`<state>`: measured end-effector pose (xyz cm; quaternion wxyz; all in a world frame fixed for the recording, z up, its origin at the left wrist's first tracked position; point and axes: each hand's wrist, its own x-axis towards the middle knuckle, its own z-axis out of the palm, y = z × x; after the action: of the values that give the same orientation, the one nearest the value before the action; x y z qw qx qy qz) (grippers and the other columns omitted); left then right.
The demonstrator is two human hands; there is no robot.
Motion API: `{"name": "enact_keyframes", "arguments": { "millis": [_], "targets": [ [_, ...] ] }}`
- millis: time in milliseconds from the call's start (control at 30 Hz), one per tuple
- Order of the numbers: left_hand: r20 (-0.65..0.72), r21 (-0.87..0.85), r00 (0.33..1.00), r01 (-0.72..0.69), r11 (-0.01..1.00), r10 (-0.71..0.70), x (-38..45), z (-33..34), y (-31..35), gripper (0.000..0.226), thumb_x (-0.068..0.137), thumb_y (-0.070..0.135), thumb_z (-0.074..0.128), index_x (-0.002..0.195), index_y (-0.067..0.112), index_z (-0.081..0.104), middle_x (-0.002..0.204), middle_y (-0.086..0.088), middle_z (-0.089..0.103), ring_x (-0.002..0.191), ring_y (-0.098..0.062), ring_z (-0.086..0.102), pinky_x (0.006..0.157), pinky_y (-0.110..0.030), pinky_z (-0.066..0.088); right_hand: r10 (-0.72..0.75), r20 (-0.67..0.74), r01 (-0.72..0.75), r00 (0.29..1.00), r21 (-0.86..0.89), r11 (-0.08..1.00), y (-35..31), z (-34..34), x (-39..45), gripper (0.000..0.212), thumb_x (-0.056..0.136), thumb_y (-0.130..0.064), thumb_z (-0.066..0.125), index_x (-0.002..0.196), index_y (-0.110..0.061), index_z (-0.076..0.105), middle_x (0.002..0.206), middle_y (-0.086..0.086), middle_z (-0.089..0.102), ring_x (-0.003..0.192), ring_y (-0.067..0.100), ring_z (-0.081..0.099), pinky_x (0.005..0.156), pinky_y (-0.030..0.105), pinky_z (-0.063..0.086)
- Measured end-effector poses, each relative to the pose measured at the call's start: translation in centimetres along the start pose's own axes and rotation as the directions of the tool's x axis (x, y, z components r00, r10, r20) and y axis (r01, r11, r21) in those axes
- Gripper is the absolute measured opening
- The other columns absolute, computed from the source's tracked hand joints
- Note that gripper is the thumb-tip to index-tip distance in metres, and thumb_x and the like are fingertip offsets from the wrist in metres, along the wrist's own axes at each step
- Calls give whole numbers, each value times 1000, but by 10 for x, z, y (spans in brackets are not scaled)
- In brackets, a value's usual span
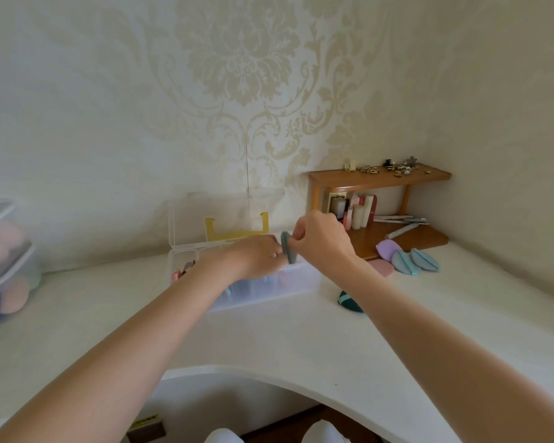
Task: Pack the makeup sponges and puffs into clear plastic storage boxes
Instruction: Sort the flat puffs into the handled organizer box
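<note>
You see cream damask wallpaper (pixel 237 59), a white counter (pixel 269 340), a brown wooden shelf (pixel 378 177), a teal puff (pixel 288 247), a yellow handle (pixel 234 233) and a lilac puff (pixel 386 249).

text: none legible — yellow label (pixel 145 421) under desk edge — print too blurred to read

Damask wallpaper (pixel 243 68), white counter (pixel 269 340), wooden shelf (pixel 378 177)

Open storage box (pixel 263 292) on bench (pixel 269 343), directly under both hands. Puff (pixel 288 247) upright between left hand (pixel 253 259) and right hand (pixel 320 239). Loose puffs (pixel 403 259) right of hands, before corner shelf (pixel 378 177). Stacked boxes (pixel 4 266) far left.
</note>
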<state>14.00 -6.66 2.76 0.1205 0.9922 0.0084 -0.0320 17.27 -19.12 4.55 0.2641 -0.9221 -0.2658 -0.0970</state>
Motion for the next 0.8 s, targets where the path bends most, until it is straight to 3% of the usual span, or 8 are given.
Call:
{"name": "enact_keyframes", "arguments": {
  "millis": [267,433,500,600,667,700,767,800],
  "targets": [
    [-109,-55,994,-29,998,23,-8,-3,-7,33,96,31,41,110,6,58,111,-6,59,101,-24,57,78,-29,41,-45,152,88,987,-291,953,5,29,10,31,92,-31,52,105,-7,67,117,12,48,120,28,40,93,32,41],
    [-204,17,978,-38,999,40,-8,-3,-9,30,94,23,41,123,18,48,128,1,53,117,-24,41,93,-33,36,-57,330,139,942,-232,963,1,11,15,36,95,-32,47,102,-2,67,101,10,64,111,30,57,94,33,45],
    [-212,88,974,-57,995,75,-8,-4,-7,31,94,23,38,121,24,53,128,7,53,121,-23,35,100,-37,29,-18,283,60,959,-139,988,5,-8,18,35,95,-28,48,109,-2,67,109,12,68,103,27,64,93,33,51],
    [-151,75,984,-79,994,89,-3,-3,-3,33,93,19,34,106,20,64,117,9,61,122,-19,34,98,-37,23,34,171,10,985,-250,968,27,-34,20,27,92,-19,53,108,0,63,88,9,65,90,24,62,89,33,47],
    [-119,65,989,-76,995,83,0,1,-3,35,92,18,32,101,17,66,111,8,64,120,-18,33,96,-36,22,159,350,-7,923,-398,917,39,-41,12,28,89,-15,58,112,1,58,80,6,58,80,21,57,81,30,49],
    [-118,65,990,-74,995,82,2,3,-4,35,93,18,32,100,18,67,111,9,65,120,-17,33,96,-34,21,255,476,-15,842,-451,893,43,-38,5,32,88,-16,60,116,0,57,83,7,59,76,19,56,77,28,50],
    [-129,88,988,-75,993,86,4,6,-4,37,94,19,31,101,22,67,112,11,64,120,-15,33,100,-33,18,329,633,3,701,-463,886,54,-29,-4,40,86,-17,65,122,-4,57,101,13,66,80,20,60,78,27,53],
    [-128,113,988,-76,991,91,5,6,-3,37,94,20,31,103,24,67,114,12,63,122,-14,32,103,-34,16,313,657,17,685,-445,895,58,-25,-6,42,84,-17,67,123,-5,57,112,16,65,89,24,62,84,28,53]
  ]
}}
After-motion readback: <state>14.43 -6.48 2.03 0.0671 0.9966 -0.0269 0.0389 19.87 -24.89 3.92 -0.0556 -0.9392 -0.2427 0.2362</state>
